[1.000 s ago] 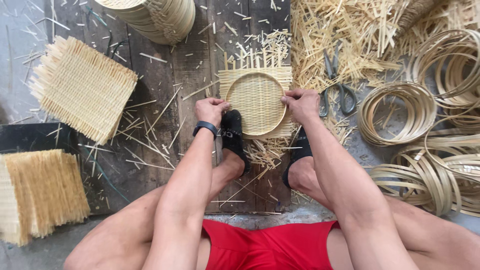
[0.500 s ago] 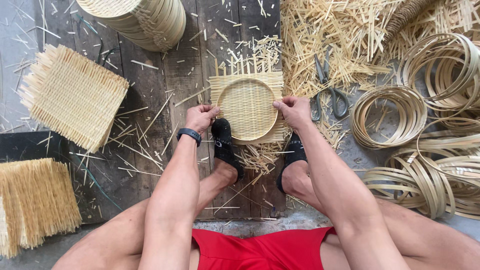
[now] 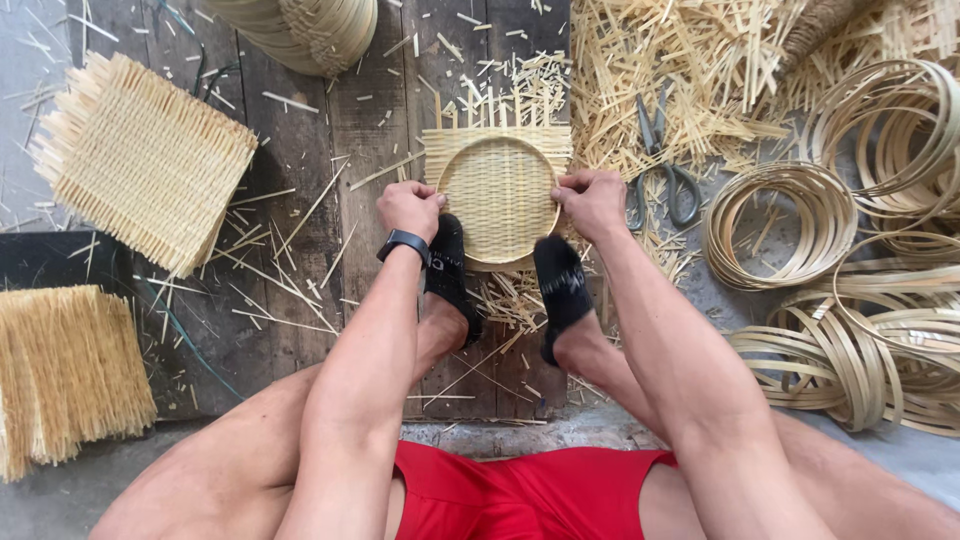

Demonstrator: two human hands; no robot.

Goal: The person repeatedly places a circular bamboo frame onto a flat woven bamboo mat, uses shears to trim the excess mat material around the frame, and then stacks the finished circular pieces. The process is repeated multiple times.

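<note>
A square woven bamboo mat with a round bamboo hoop pressed into it, forming a shallow tray (image 3: pixel 497 192), lies on the dark wooden boards (image 3: pixel 300 180). My left hand (image 3: pixel 408 208) grips the hoop's left edge; a dark watch is on that wrist. At the hoop's right edge, my right hand (image 3: pixel 592 203) holds it. Both my feet in black sandals (image 3: pixel 560 285) press the tray's near edge. Loose strip ends stick out from the mat's far side.
A stack of square woven mats (image 3: pixel 140 160) lies left, a second mat stack (image 3: pixel 60 375) at lower left. Finished round trays (image 3: pixel 305 28) are stacked at the top. Scissors (image 3: pixel 662 165) lie right of the tray among bamboo offcuts. Coils of bamboo hoops (image 3: pixel 860 260) fill the right.
The view has shifted slightly; my hands stay on the hoop's edges, and the tray has not visibly moved.
</note>
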